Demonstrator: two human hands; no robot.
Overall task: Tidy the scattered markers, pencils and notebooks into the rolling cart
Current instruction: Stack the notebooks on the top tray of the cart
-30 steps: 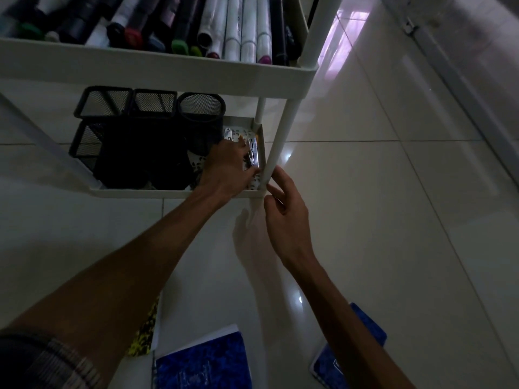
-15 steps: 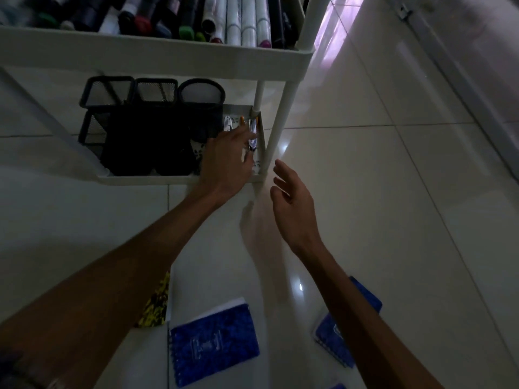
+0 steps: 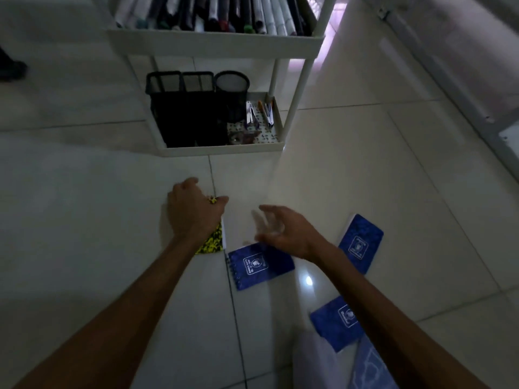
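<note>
My left hand (image 3: 193,211) rests on the floor, fingers curled over the top of a yellow-and-black notebook (image 3: 212,242), whose lower corner sticks out below my wrist. My right hand (image 3: 280,228) hovers open and blurred just above a blue spiral notebook (image 3: 261,265). Two more blue notebooks (image 3: 361,242) (image 3: 337,321) lie to the right, partly under my right forearm. The white rolling cart (image 3: 224,150) stands ahead. Its upper tray (image 3: 213,44) holds several markers (image 3: 224,12). A patterned notebook (image 3: 266,133) with a few pens (image 3: 259,113) on it lies in the lower tray.
Three black mesh holders (image 3: 191,108) fill the left of the lower tray. A metal door frame (image 3: 449,80) runs along the right. Pale cloth (image 3: 314,360) lies at the bottom edge. A dark shape (image 3: 11,68) sits at the far left.
Both hands have pulled back out of the cart's lower tray and down to the floor. The left hand now covers the yellow notebook; the right has swung over the blue one.
</note>
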